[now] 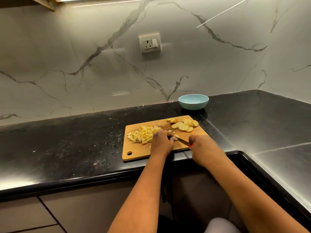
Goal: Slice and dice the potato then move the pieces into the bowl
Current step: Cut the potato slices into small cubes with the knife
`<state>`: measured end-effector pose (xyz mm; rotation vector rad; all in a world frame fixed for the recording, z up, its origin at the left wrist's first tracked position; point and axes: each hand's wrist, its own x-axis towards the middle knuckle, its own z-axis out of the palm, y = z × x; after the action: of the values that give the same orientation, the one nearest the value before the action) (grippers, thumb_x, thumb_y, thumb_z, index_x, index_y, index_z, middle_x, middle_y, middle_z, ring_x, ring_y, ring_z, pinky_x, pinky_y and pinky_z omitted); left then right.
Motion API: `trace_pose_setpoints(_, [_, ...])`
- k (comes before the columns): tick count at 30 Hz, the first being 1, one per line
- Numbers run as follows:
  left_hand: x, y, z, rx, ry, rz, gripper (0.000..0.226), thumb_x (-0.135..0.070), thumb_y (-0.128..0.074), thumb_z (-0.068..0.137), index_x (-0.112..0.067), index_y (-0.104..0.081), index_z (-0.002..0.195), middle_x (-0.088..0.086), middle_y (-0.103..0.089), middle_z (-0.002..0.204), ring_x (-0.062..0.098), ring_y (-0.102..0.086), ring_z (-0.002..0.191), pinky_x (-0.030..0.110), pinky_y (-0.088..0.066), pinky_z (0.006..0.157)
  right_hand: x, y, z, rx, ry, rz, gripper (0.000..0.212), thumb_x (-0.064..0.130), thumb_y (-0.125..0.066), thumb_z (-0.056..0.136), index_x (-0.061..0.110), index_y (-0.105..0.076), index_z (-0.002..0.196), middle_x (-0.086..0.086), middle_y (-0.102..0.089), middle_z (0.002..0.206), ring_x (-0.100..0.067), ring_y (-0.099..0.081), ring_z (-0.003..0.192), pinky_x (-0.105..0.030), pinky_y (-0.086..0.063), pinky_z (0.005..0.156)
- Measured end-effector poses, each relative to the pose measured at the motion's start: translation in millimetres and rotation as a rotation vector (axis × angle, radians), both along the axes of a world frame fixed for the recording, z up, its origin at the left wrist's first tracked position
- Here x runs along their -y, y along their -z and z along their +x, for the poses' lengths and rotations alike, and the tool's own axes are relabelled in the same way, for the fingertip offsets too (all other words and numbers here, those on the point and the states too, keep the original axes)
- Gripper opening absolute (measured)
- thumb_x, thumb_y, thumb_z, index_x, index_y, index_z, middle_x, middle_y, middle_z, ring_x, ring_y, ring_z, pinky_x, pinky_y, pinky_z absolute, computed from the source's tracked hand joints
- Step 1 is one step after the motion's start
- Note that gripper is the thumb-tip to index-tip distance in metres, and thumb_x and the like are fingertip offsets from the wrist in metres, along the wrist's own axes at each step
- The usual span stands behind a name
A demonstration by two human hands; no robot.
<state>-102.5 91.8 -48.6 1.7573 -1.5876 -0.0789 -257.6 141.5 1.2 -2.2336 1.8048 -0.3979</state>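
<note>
A wooden cutting board (pixel 134 152) lies on the black counter. A pile of diced potato (pixel 143 133) covers its left part. Round potato slices (pixel 184 126) lie at its far right corner. My left hand (pixel 161 140) presses down on a potato piece (pixel 176 136) at the board's middle, fingers curled over it. My right hand (pixel 202 145) grips a knife (pixel 182 141) with a red handle; the blade points left and meets that piece. A light blue bowl (pixel 193 101) stands empty behind the board, near the wall.
The black stone counter (pixel 67 148) runs left and turns a corner to the right. A marble wall with a socket (pixel 149 43) rises behind. The counter's front edge sits just below the board. A small scrap (pixel 183 154) lies by the board's near edge.
</note>
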Motion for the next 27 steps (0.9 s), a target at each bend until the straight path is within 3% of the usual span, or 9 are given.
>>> trace_pose_setpoints(3, [-1,2,1,0.008,0.005,-0.009,0.022,-0.022,-0.064,0.093,-0.014,-0.073,0.112,0.004,-0.065,0.111,0.018,-0.057,0.106,0.025,-0.043,0.092,-9,-5,-24,0.007,0.036,0.042,0.021,0.012,-0.058,0.091,0.026,-0.061,0.106,-0.004,-0.057,0.105,-0.021,-0.059,0.088,-0.033,-0.056,0.079])
trace_pose_setpoints(6, [-3,2,0,0.012,0.016,-0.029,0.024,-0.018,-0.061,0.094,-0.014,-0.072,0.115,0.004,-0.067,0.114,0.017,-0.057,0.109,0.026,-0.045,0.094,-10,-12,-43,0.145,0.003,0.027,0.008,0.024,-0.061,0.094,0.03,-0.062,0.098,-0.001,-0.059,0.098,-0.014,-0.057,0.076,-0.024,-0.05,0.062])
trace_pose_setpoints(9, [-6,2,-1,-0.007,0.015,-0.061,0.027,-0.022,-0.061,0.094,-0.012,-0.07,0.117,0.005,-0.068,0.113,0.017,-0.058,0.106,0.027,-0.047,0.092,-2,-9,-47,0.297,0.013,0.005,0.006,0.031,-0.063,0.092,0.03,-0.064,0.098,-0.002,-0.061,0.09,-0.015,-0.058,0.069,-0.03,-0.052,0.057])
trace_pose_setpoints(13, [-6,2,-3,0.048,0.0,-0.047,0.028,-0.037,-0.066,0.09,-0.014,-0.071,0.104,0.002,-0.065,0.102,0.017,-0.055,0.1,0.028,-0.047,0.085,5,10,-36,0.345,0.034,-0.002,0.007,0.03,-0.06,0.094,0.027,-0.062,0.1,-0.004,-0.061,0.096,-0.014,-0.058,0.072,-0.025,-0.048,0.055])
trace_pose_setpoints(17, [-5,1,-4,0.039,-0.026,-0.043,0.021,-0.022,-0.063,0.093,-0.013,-0.073,0.108,0.005,-0.065,0.107,0.019,-0.055,0.105,0.029,-0.047,0.091,3,20,-26,0.41,0.01,-0.072,0.007,0.026,-0.058,0.096,0.027,-0.061,0.102,-0.003,-0.059,0.089,-0.012,-0.055,0.069,-0.022,-0.046,0.054])
trace_pose_setpoints(21, [-4,1,-3,0.013,-0.037,-0.025,0.018,-0.018,-0.062,0.093,-0.014,-0.074,0.105,0.005,-0.066,0.106,0.019,-0.056,0.105,0.03,-0.049,0.092,-4,22,-18,0.398,-0.025,-0.118,0.011,0.021,-0.057,0.096,0.025,-0.061,0.105,-0.001,-0.058,0.079,-0.013,-0.056,0.065,-0.024,-0.048,0.054])
trace_pose_setpoints(27, [-1,3,-1,0.009,-0.046,-0.028,0.016,-0.021,-0.063,0.093,-0.013,-0.072,0.103,0.005,-0.065,0.105,0.019,-0.056,0.104,0.03,-0.049,0.09,-7,22,-7,0.203,-0.014,-0.199,0.01,0.019,-0.053,0.096,0.021,-0.058,0.105,-0.001,-0.054,0.074,-0.018,-0.053,0.064,-0.029,-0.046,0.056])
